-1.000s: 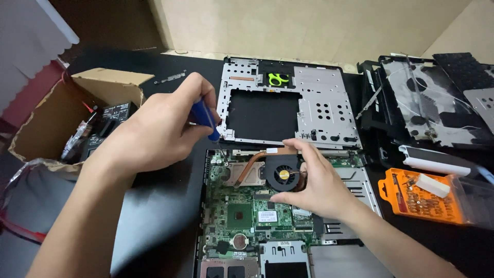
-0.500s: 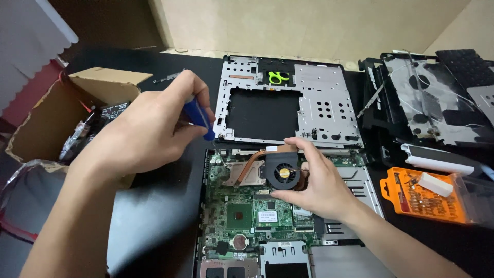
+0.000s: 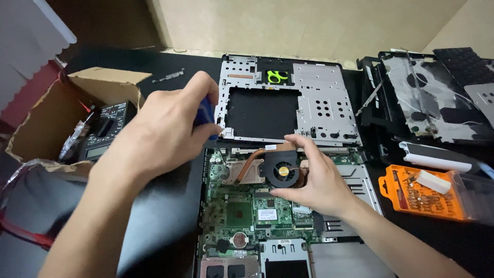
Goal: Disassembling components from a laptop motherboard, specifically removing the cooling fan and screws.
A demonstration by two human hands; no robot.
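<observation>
An opened laptop base (image 3: 267, 216) lies in front of me with its green circuit board exposed. A black round cooling fan (image 3: 280, 169) with a copper heat pipe sits at the board's upper part. My right hand (image 3: 315, 177) pinches the fan between thumb and fingers. My left hand (image 3: 159, 131) is closed around a blue-handled screwdriver (image 3: 207, 114), hovering just left of the board's top-left corner. The screwdriver's tip is hidden by my hand.
A silver metal laptop frame (image 3: 319, 103) lies behind the base. An open cardboard box (image 3: 56, 113) with a black multimeter (image 3: 105, 131) stands at the left. An orange bit set (image 3: 424, 195) and dismantled laptop panels (image 3: 432, 98) lie at the right.
My left hand with the screwdriver has drifted slightly left and back toward the board's corner. My right hand stays on the fan.
</observation>
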